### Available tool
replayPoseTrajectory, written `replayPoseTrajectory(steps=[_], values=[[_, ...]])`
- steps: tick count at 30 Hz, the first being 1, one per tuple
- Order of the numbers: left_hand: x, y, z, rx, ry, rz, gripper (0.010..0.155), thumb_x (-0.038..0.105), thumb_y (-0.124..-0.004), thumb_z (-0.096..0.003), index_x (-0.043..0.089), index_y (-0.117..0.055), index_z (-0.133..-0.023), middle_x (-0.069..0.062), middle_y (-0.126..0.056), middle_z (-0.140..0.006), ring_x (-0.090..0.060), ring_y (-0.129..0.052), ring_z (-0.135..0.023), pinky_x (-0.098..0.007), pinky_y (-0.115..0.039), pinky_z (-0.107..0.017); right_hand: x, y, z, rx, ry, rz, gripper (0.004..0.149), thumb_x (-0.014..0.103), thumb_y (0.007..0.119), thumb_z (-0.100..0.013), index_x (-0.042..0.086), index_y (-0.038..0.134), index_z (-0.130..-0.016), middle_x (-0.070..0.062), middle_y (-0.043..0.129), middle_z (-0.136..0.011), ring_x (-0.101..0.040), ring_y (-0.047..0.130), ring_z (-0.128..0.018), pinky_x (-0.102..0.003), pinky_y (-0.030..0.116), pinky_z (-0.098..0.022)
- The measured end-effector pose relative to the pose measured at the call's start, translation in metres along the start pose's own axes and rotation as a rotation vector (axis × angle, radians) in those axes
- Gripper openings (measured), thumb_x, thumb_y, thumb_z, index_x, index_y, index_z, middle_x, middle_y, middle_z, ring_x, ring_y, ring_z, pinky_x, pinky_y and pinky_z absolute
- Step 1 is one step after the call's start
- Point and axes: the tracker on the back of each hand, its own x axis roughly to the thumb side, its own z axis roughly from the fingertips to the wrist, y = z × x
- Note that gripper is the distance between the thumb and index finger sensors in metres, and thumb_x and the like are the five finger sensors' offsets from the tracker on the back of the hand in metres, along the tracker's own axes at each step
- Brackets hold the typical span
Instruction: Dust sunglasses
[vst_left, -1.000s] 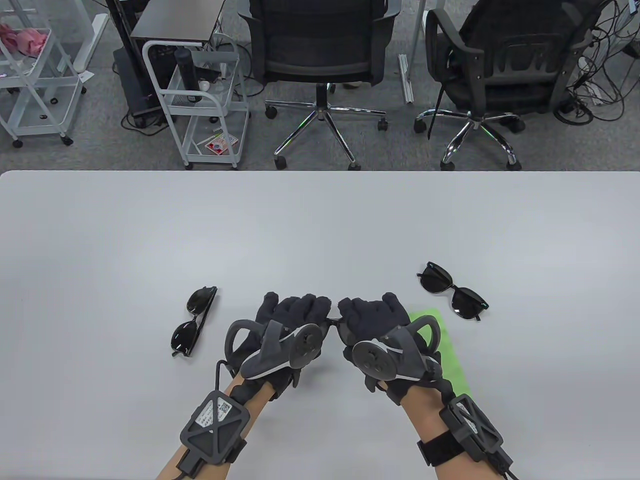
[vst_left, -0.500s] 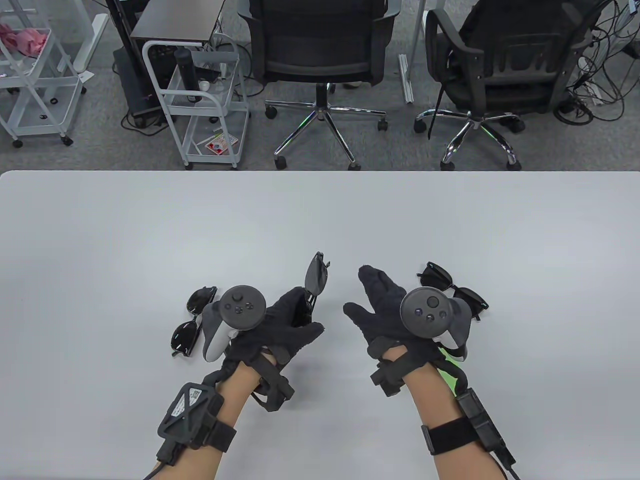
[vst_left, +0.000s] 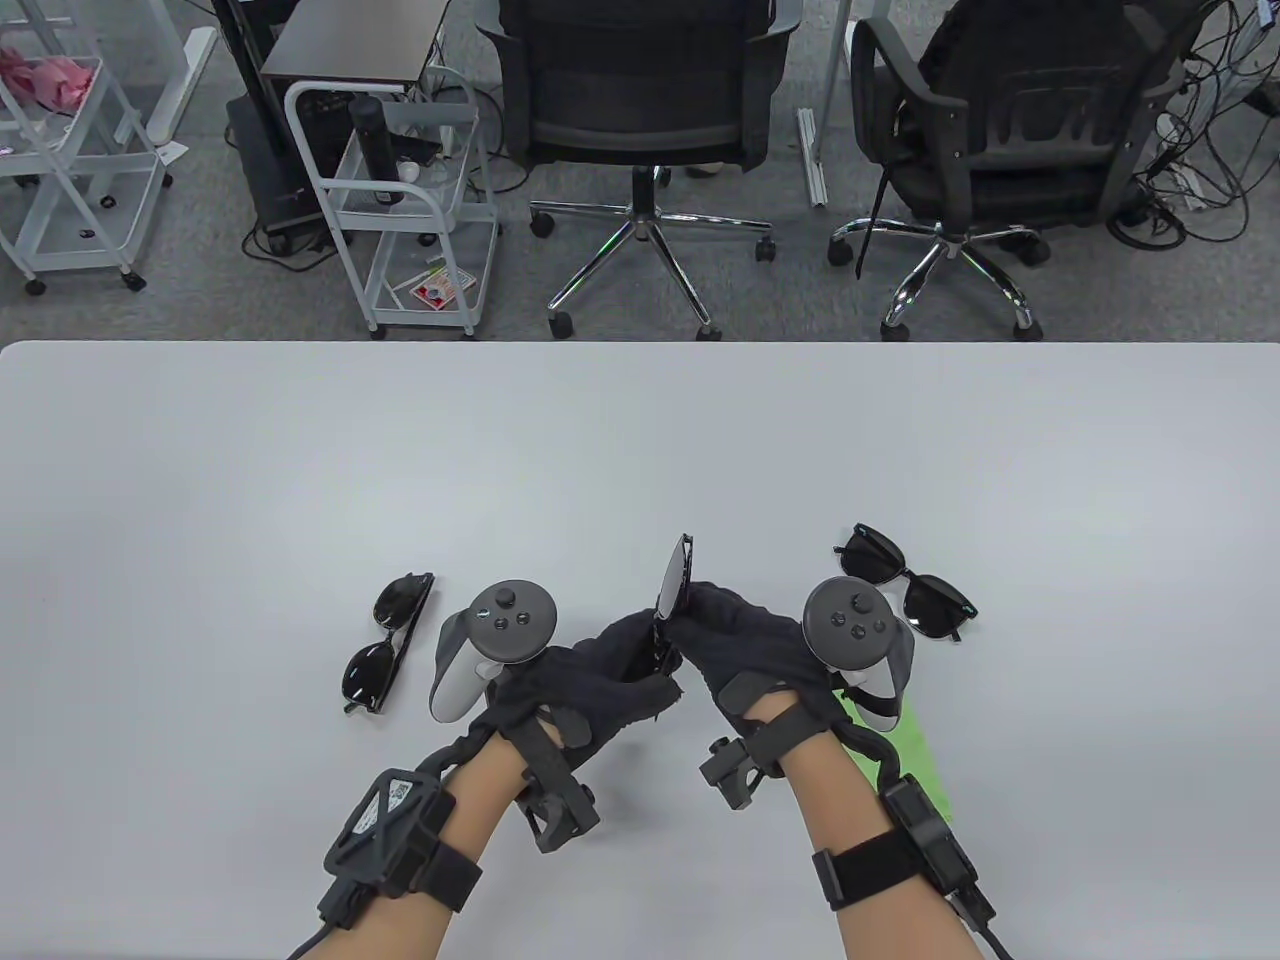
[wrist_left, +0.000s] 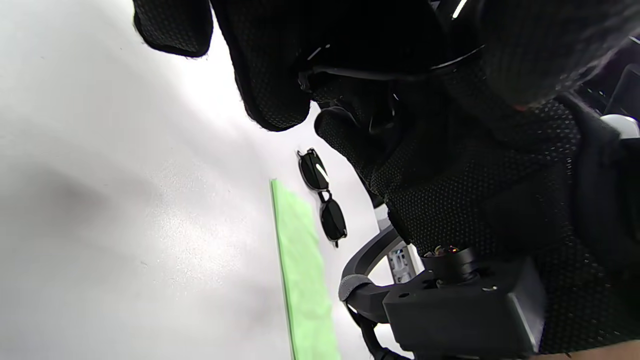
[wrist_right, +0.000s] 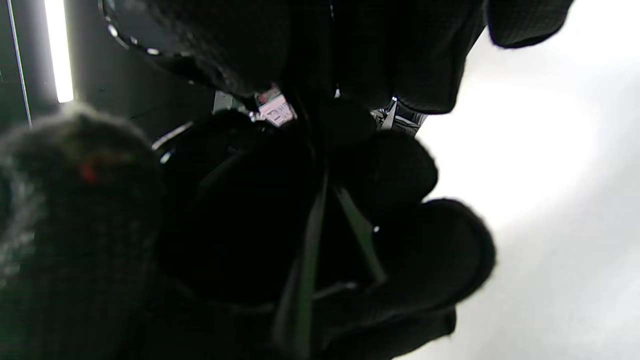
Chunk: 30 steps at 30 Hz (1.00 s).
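Big grey table (vst_left: 300, 450), green cloth (vst_left: 915, 745) lying by the right wrist. Both hands grip one pair of sunglasses (vst_left: 672, 590) on edge above the table: left hand (vst_left: 590, 680) curled round the lower part, right hand (vst_left: 740, 640) pinching the upper lens. I'd say steady the frame with one hand and fetch that cloth.

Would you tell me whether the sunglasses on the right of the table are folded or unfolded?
Cannot tell. The right sunglasses lie flat, lenses showing; their temples are not visible.

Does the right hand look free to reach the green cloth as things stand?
Probably not yet: the right hand and left hand both hold a pair of sunglasses. The green cloth lies bare beside the right wrist.
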Motion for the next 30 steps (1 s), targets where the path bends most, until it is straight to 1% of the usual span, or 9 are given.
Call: replayPoseTrajectory(steps=[5,9,11,17,19,21,24,27,30], values=[[-0.004,0.007,0.003,0.019,0.017,-0.055,0.090,0.071,-0.080,-0.0323,0.031,-0.050,-0.107,0.009,-0.073,-0.105,-0.017,-0.093,-0.092,-0.052,-0.064,-0.074,0.000,-0.013,0.003,-0.068,-0.008,0.126,0.044,0.033,0.083,-0.045,0.010,0.089,-0.083,-0.017,0.085,-0.094,-0.045,0.091,-0.077,-0.068,0.064,-0.058],[-0.008,0.014,0.004,0.030,0.050,-0.158,0.090,0.070,-0.082,-0.0321,0.031,-0.051,-0.107,0.008,-0.073,-0.105,-0.019,-0.093,-0.092,-0.055,-0.063,-0.074,0.006,-0.027,0.009,-0.211,-0.052,0.398,0.043,0.032,0.083,-0.045,0.011,0.090,-0.082,-0.017,0.086,-0.093,-0.044,0.091,-0.078,-0.069,0.063,-0.059],[-0.010,0.016,0.005,0.025,0.076,-0.272,0.090,0.069,-0.082,-0.0318,0.032,-0.051,-0.107,0.008,-0.073,-0.106,-0.019,-0.092,-0.093,-0.055,-0.062,-0.074,0.010,-0.033,0.011,-0.279,-0.082,0.547,0.043,0.031,0.084,-0.044,0.012,0.090,-0.082,-0.016,0.086,-0.093,-0.045,0.089,-0.080,-0.069,0.061,-0.059],[-0.009,0.014,0.004,0.021,0.083,-0.299,0.090,0.070,-0.082,-0.0315,0.032,-0.052,-0.107,0.008,-0.074,-0.105,-0.018,-0.093,-0.092,-0.054,-0.063,-0.074,0.014,-0.028,0.011,-0.272,-0.129,0.666,0.042,0.030,0.085,-0.044,0.012,0.091,-0.082,-0.016,0.085,-0.094,-0.045,0.086,-0.083,-0.071,0.056,-0.061],[-0.010,0.016,0.005,0.051,0.096,-0.280,0.090,0.071,-0.082,-0.0315,0.030,-0.052,-0.106,0.007,-0.075,-0.103,-0.017,-0.095,-0.090,-0.051,-0.065,-0.074,0.019,-0.026,0.013,-0.279,-0.156,0.696,0.048,0.030,0.085,-0.044,0.011,0.085,-0.088,-0.017,0.080,-0.098,-0.047,0.082,-0.086,-0.072,0.053,-0.061],[-0.011,0.018,0.006,0.101,0.117,-0.241,0.091,0.071,-0.081,-0.0311,0.028,-0.053,-0.106,0.006,-0.076,-0.102,-0.017,-0.097,-0.088,-0.049,-0.068,-0.072,0.028,-0.022,0.017,-0.266,-0.206,0.752,0.063,0.034,0.087,-0.044,0.009,0.070,-0.099,-0.023,0.063,-0.106,-0.053,0.066,-0.093,-0.074,0.045,-0.061],[-0.015,0.022,0.010,0.178,0.147,-0.123,0.091,0.072,-0.080,-0.0314,0.026,-0.053,-0.105,0.003,-0.076,-0.101,-0.017,-0.099,-0.086,-0.047,-0.070,-0.071,0.049,-0.014,0.026,-0.284,-0.332,0.803,0.070,0.038,0.088,-0.044,0.008,0.063,-0.103,-0.023,0.055,-0.109,-0.054,0.057,-0.096,-0.074,0.040,-0.062],[-0.019,0.026,0.014,0.235,0.141,0.078,0.092,0.073,-0.078,-0.0324,0.025,-0.050,-0.105,0.003,-0.074,-0.101,-0.018,-0.099,-0.086,-0.046,-0.070,-0.071,0.067,-0.001,0.035,-0.280,-0.435,0.810,0.064,0.040,0.087,-0.044,0.010,0.072,-0.098,-0.020,0.067,-0.106,-0.049,0.070,-0.093,-0.071,0.049,-0.063],[-0.020,0.026,0.015,0.238,0.105,0.229,0.092,0.074,-0.076,-0.0334,0.025,-0.048,-0.106,0.003,-0.072,-0.102,-0.017,-0.098,-0.088,-0.045,-0.070,-0.072,0.064,0.011,0.033,-0.203,-0.407,0.737,0.051,0.043,0.083,-0.046,0.014,0.087,-0.087,-0.013,0.088,-0.093,-0.041,0.092,-0.080,-0.065,0.065,-0.061]])
